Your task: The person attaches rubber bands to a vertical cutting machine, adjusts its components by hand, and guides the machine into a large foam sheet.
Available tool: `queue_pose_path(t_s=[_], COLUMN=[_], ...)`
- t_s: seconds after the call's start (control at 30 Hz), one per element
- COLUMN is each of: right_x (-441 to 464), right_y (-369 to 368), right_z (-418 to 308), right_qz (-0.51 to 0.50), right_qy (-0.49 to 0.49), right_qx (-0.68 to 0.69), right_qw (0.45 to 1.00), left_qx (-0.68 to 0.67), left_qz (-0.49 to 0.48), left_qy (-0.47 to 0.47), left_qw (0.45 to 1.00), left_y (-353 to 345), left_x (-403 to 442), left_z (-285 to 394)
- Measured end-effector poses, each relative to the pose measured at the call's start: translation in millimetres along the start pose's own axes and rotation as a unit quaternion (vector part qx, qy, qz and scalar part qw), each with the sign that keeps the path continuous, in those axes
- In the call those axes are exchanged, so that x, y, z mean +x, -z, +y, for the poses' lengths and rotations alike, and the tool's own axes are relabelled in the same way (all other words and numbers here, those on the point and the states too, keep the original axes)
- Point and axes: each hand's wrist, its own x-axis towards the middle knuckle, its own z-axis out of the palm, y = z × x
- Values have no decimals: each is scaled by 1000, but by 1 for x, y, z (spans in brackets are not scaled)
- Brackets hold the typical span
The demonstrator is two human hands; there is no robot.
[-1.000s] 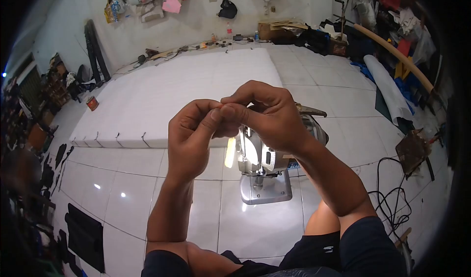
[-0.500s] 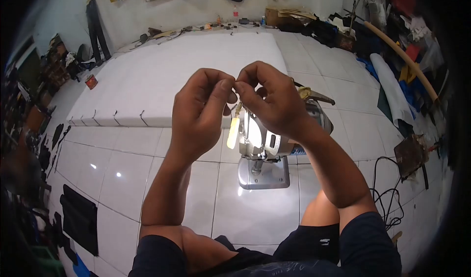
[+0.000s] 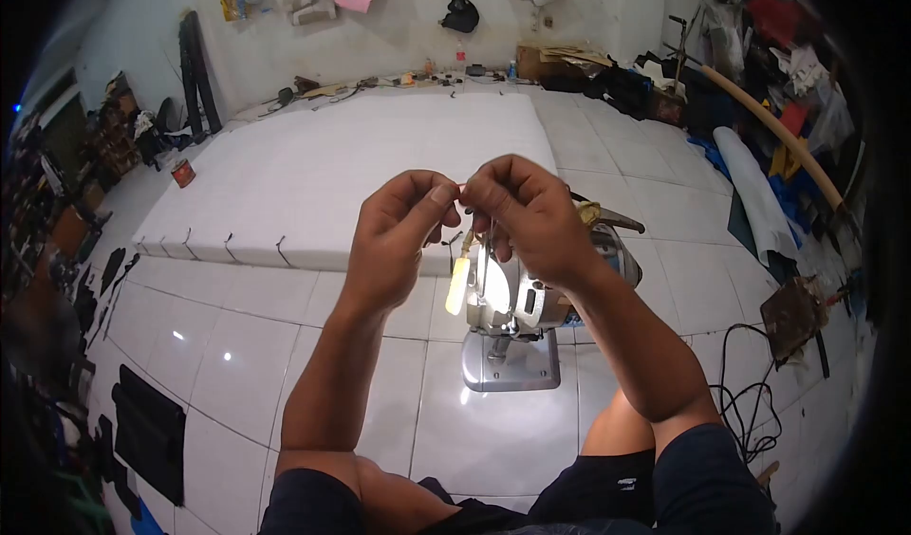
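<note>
Both hands are raised in front of me, fingertips nearly meeting. My left hand [image 3: 394, 236] pinches with thumb and forefinger. My right hand [image 3: 536, 217] pinches right beside it. Between the fingertips shows a tiny reddish bit, too small to name. Behind and below the hands stands an upright cloth cutting machine [image 3: 512, 315] with a grey motor body, a bright light on its front and a flat metal base [image 3: 512, 376]. A yellow handle-like piece [image 3: 457, 286] hangs at its left side. My right hand hides part of the machine's top.
A thick white fabric stack [image 3: 313, 165] lies on the tiled floor beyond, with small dark clips [image 3: 229, 245] along its near edge. A red can [image 3: 183, 173] rests at its left. A black cable [image 3: 750, 397] coils at the right; folded black cloth [image 3: 149, 435] lies at the left.
The view has tilted up, so the surroundings sit lower. Both hands stay pinched together; the right fingers have shifted slightly, and the reddish bit now shows between the fingertips.
</note>
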Motion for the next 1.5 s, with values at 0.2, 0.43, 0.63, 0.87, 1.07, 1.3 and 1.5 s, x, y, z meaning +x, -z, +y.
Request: queue_pose_path(t_s=[0.2, 0.43, 0.63, 0.87, 1.07, 1.3, 1.5], right_x=[-2, 1, 3, 0, -5, -1, -8], right_y=[-4, -4, 0, 0, -3, -9, -3], right_z=[5, 12, 21, 19, 12, 25, -6], right_qz=[24, 91, 102, 100, 87, 103, 15], right_qy=[107, 338, 351, 328, 272, 248, -10], right_qx=[-140, -392, -422, -399, -333, -150, 161], right_qw=[984, 851, 830, 851, 899, 951, 987], left_qx=[80, 143, 201, 114, -138, 89, -146], left_qz=[27, 61, 91, -38, -70, -36, -100], left_qy=[14, -46, -48, -20, 28, -17, 99], left_qw=[996, 987, 974, 993, 988, 995, 979], left_y=[-4, -22, -30, -13, -16, -14, 7], left_x=[-5, -13, -14, -7, -7, -7, -4], left_z=[5, 2, -1, -2, -6, 0, 1])
